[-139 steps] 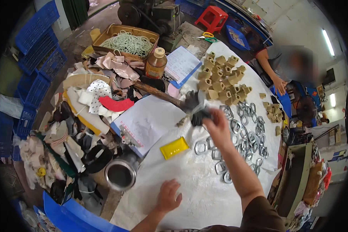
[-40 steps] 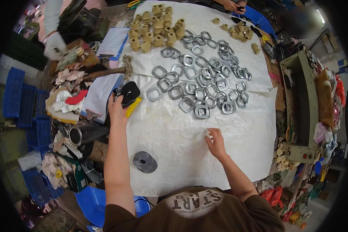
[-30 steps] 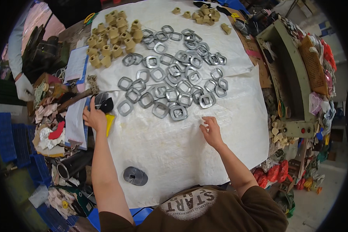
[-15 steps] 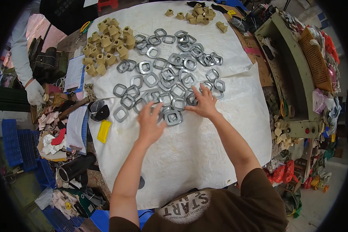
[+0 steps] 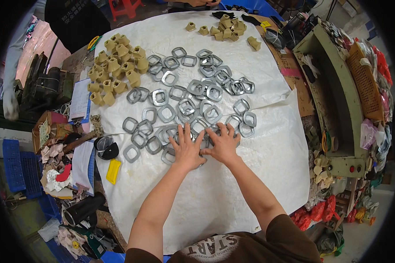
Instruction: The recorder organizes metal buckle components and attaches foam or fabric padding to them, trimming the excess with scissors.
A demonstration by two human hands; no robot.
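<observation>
Our left hand (image 5: 188, 152) and right hand (image 5: 225, 145), spread wide, touch rings (image 5: 199, 87) on a white sheet (image 5: 267, 153). Beyond stands a red stool (image 5: 123, 8).

1. Grey rounded-square metal rings (image 5: 187, 106), frame centre: smooth, semi-gloss.
2. Tan hollow angular pieces (image 5: 114, 65), upper left: matt.
3. White plastic-looking sheet (image 5: 276, 158), centre: creased, faint sheen.
4. Yellow rectangular packet (image 5: 113, 171), left: glossy, plastic-looking.

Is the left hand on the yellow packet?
No, the left hand spreads over the grey frames, and the yellow packet lies apart, farther left.
</observation>
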